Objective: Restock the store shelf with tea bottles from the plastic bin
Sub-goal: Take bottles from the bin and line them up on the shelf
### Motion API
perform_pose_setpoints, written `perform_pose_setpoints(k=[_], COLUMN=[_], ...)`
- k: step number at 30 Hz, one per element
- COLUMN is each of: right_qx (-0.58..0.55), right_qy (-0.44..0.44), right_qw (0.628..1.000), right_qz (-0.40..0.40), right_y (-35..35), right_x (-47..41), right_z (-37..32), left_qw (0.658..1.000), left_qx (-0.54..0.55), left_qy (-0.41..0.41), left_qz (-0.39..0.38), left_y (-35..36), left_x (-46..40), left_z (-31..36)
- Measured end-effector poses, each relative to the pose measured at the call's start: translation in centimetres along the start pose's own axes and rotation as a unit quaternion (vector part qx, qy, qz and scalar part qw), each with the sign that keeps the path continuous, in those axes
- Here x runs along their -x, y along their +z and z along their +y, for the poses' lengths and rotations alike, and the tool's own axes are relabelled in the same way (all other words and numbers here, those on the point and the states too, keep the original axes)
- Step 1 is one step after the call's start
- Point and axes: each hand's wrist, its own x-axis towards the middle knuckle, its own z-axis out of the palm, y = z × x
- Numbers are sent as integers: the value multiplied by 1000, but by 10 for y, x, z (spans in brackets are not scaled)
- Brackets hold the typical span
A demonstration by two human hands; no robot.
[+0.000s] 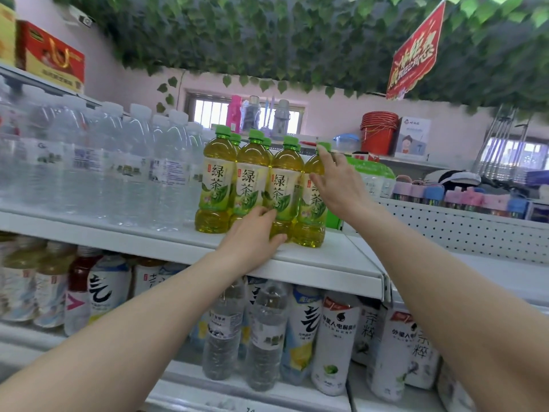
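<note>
Four green tea bottles stand in a front row at the lip of the upper shelf, with more green caps showing behind them; the plastic bin is not in view. The left hand wraps its grip around the lower body of the third bottle, fingers curled onto its base. At about two o'clock from it, the right hand holds the fourth bottle, thumb on the label, fingers curled round the shoulder and reaching the green cap.

These bottles look full, so I judge them moderately heavy for one hand and bottom-weighted enough to stand steady. The plastic is probably thin and gives a little under squeeze; the glossy label sleeve may be slick. The waist, where the label narrows, seems the surest place to hold, with the neck under the cap as a second choice for nudging. Pushed low, a bottle should slide without tipping.

Each label reads 绿茶, green tea, in large dark characters over a leaf picture, with a small red seal I cannot read. At nine o'clock stand clear water bottles with small unreadable print. On the lower shelf at five o'clock, white bottles read 外星人电解质水. A red hanging sign at one o'clock carries yellow characters, too blurred to read surely.
</note>
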Motion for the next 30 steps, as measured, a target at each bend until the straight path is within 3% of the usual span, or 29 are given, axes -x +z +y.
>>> perform_pose_setpoints(k=[6,13,19,30], right_qx=[89,105,88,-39], right_qy=[-25,-65,-112,-141], right_qw=[996,992,990,963], right_qz=[-20,-15,-19,-227], right_y=[-14,-17,20,172], right_x=[42,120,215,466], right_z=[-18,-76,-133,-234], left_qw=[999,998,996,993], left_qx=[-4,-24,-9,3], left_qy=[13,26,25,-113], left_qz=[30,51,81,-44], left_y=[-27,-55,-45,48], left_x=[28,97,190,430], left_z=[-19,-73,-142,-275])
